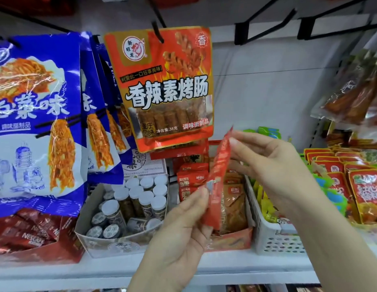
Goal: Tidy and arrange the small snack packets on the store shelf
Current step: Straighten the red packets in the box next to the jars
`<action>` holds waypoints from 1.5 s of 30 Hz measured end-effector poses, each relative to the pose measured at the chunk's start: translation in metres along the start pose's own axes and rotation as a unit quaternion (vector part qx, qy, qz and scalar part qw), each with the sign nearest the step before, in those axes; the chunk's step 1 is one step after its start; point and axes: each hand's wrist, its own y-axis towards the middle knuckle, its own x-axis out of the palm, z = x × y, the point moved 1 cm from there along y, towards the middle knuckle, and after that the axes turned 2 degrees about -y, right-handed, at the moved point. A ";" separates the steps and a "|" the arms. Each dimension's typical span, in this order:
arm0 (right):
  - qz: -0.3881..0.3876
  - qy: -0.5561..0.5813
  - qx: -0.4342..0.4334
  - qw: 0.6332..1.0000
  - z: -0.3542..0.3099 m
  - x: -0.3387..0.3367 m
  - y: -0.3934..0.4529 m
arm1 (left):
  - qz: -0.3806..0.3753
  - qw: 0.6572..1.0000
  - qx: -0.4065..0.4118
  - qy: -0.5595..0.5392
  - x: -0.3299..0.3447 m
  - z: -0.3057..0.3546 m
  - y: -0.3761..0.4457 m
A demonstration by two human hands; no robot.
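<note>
The person holds a slim red foil snack packet [217, 178] edge-on in front of the store's white shelf [225, 268], above an open red cardboard display box [232, 241] that holds more small red and orange packets. The left hand [179, 234] pinches the packet's lower part, thumb on the near face and fingers curled behind; the right hand [274, 165] pinches its upper edge between thumb and forefinger, the other fingers loosely bent. So each grip is closed on the same packet, one low, one high. The packet looks light, thin and pliable, with a glossy film that is probably slippery, and it likely flexes or creases if squeezed across its middle. Holding it by the flat sealed ends, as now, seems the safest way to keep it straight while it is slid upright into the box's row. Just left stands a pale cardboard tray of white-capped small jars [132, 207]; just right, a white perforated plastic basket [274, 239]. A large red hanging pouch [166, 87] hangs above, close to the packet's top.
</note>
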 end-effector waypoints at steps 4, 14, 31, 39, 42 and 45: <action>-0.093 0.034 0.067 0.993 -0.005 -0.003 -0.003 | 0.115 0.970 0.147 0.157 -0.004 0.009 0.002; -0.018 0.002 0.054 0.998 -0.004 -0.005 -0.005 | 0.082 0.954 0.162 0.241 -0.003 0.015 -0.004; -0.113 0.087 0.110 0.984 -0.005 -0.005 -0.003 | 0.038 0.996 0.032 0.074 0.000 0.010 -0.004; -0.097 -0.061 0.049 0.992 -0.005 -0.011 -0.005 | 0.133 0.929 0.248 0.239 -0.014 0.012 0.002; -0.015 -0.101 -0.031 0.994 -0.009 -0.013 -0.005 | 0.143 0.887 0.295 0.325 -0.023 0.016 0.004; 0.104 -0.254 -0.127 0.953 -0.012 -0.027 0.003 | 0.183 0.778 0.324 0.506 -0.038 0.025 0.006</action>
